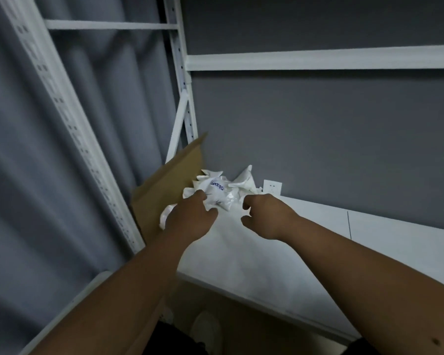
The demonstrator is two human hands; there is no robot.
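Left hand and right hand: bare, as are both forearms to the frame edge. Small dark mark on right forearm, 4 o'clock. Black garment, 6 o'clock, detail unclear.

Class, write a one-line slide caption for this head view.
On a shelf, the left hand touches a pile of white bags; the right hand hovers beside.

Two hands: left hand, right hand. At least four white plastic pouches heaped together, exact number unclear. One cardboard flap, one wall socket, two slotted white uprights.
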